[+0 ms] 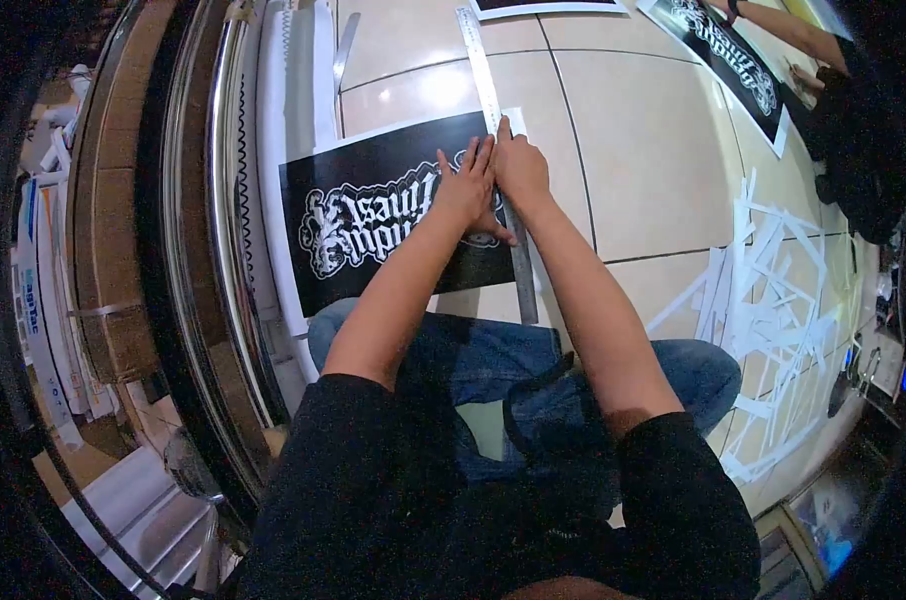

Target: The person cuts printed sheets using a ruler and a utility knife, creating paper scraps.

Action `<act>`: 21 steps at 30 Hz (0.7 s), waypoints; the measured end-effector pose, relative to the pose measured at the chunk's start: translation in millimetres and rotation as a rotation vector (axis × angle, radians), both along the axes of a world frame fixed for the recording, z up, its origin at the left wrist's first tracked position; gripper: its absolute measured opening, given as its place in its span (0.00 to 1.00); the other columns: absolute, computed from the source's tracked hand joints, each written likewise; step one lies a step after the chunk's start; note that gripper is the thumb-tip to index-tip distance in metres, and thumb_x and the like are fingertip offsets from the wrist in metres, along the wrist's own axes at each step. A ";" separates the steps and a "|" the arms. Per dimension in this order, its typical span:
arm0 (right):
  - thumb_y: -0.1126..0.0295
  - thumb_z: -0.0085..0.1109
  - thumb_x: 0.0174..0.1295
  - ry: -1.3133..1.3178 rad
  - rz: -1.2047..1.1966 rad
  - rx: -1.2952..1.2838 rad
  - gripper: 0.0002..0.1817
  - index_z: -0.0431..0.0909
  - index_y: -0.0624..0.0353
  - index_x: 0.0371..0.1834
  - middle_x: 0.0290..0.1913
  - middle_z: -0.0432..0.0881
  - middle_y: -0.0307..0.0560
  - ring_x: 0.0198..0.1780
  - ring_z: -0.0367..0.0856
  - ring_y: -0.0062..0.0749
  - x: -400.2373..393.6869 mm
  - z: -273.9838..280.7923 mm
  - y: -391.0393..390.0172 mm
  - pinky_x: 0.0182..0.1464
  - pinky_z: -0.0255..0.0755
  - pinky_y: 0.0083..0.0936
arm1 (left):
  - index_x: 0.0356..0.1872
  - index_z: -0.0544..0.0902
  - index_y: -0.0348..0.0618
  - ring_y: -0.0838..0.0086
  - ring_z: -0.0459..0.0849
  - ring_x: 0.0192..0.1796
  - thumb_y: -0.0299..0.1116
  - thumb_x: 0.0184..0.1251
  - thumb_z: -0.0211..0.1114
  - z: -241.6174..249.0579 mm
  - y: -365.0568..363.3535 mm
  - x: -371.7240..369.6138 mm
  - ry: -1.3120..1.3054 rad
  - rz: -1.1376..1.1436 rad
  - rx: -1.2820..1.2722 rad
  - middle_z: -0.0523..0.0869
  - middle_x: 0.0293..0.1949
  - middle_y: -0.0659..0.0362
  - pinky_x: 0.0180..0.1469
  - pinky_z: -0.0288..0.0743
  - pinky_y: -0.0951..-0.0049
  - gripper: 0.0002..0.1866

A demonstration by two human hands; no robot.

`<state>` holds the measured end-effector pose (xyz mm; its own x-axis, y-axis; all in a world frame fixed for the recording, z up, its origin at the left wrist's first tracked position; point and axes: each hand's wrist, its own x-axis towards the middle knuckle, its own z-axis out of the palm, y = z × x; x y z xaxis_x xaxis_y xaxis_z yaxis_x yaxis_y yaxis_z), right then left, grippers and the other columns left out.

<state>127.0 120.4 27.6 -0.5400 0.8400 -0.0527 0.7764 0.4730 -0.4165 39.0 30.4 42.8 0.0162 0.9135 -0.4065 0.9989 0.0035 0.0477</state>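
The black printed sheet with white ornate lettering [388, 220] lies on the cream tiled floor [653, 150], in front of the crossed legs of the person. A long, straight metal ruler [483, 80] lies across its right part, near the white margin. The grip of the left hand [465, 192] is wide: the fingers are spread and press on the sheet and on the ruler edge. The right hand [521, 170] rests on the ruler with its fingers bent; whether it closes around some small tool, one cannot tell.

The main danger seems to be a slip of the ruler. Both hands press near its middle, so uneven pressure could turn its far end, and the line would then go wrong against the print. The near end lies close to the legs in blue jeans [698, 385], and a movement of a knee could push it. The left fingers are also very near the ruler edge, which would be risky if a blade is used.

On the right, a tangled heap of thin white strips [773, 290] lies just beside the right knee and could catch under it. On the left, long shiny metal rollers [235, 200] limit the space. Farther away, another person's arm [788, 30] reaches over a similar sheet [718, 55].
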 end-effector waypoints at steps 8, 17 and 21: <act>0.67 0.44 0.71 -0.063 0.004 -0.013 0.29 0.64 0.59 0.75 0.40 0.84 0.64 0.38 0.88 0.57 33.6 2.9 -30.7 0.40 0.83 0.47 | 0.80 0.44 0.36 0.55 0.40 0.84 0.81 0.17 0.74 -4.3 4.4 -0.5 -0.002 0.048 0.033 0.41 0.83 0.52 0.70 0.39 0.17 0.87; 0.47 0.80 0.43 -0.040 -0.140 -0.184 0.65 0.47 0.44 0.83 0.54 0.79 0.62 0.52 0.81 0.59 155.6 27.0 -43.9 0.52 0.77 0.47 | 0.80 0.43 0.34 0.53 0.39 0.84 0.85 0.13 0.71 1.6 1.5 1.4 0.001 0.041 0.008 0.39 0.83 0.50 0.70 0.41 0.17 0.90; 0.48 0.78 0.48 -0.222 -0.410 -0.001 0.62 0.46 0.43 0.83 0.61 0.77 0.61 0.58 0.80 0.58 254.5 2.8 5.9 0.57 0.76 0.49 | 0.80 0.43 0.33 0.52 0.39 0.83 0.86 0.13 0.70 -2.5 0.6 0.2 -0.004 0.034 0.026 0.39 0.83 0.50 0.70 0.41 0.17 0.90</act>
<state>381.5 126.3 30.3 -0.1387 0.9816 -0.1308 0.9697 0.1078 -0.2192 39.2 31.0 40.3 -0.0138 0.9237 -0.3830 0.9980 0.0364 0.0518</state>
